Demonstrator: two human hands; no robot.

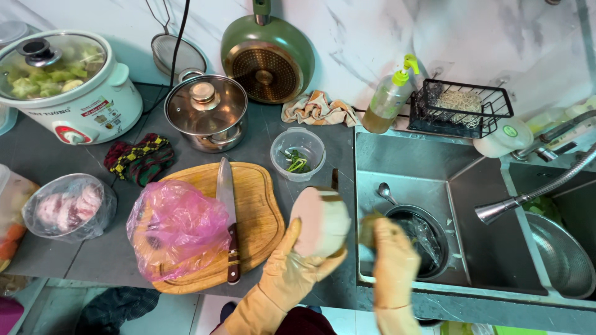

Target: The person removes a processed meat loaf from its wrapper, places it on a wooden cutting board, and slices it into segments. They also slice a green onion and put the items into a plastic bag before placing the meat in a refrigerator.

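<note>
The fingers of the left hand (292, 273), gloved in tan rubber, are curling up around a pale, rounded vegetable (320, 220), gripping it from below at the front edge of the dark surface (93, 260), just beside the sink (410, 155). The right hand (394, 263), gloved the same way, is closing its fingers on a small object pressed near the vegetable's side (too blurred to tell what it is), right over the sink's left rim. Left of the hands, a wooden cutting board (257, 217) is lying on the surface, carrying a knife (227, 211) with a wooden handle pointing toward the person and a crumpled pink plastic bag (177, 226). Behind the board, a small clear plastic container (298, 153) is holding a few green scraps, and a steel pot with a glass lid (207, 111) is standing farther back. A white rice cooker (65, 87) with greens under its lid is sitting at the far left, with a dark patterned cloth (139, 158) in front of it and a bagged bowl of meat (68, 208) nearer the edge. A green frying pan (268, 56) is hanging on the marble wall. In the sink, a spoon (386, 193) is lying beside a dark round bowl (422, 242), and a soap bottle (390, 96) is standing on its back rim.
</note>
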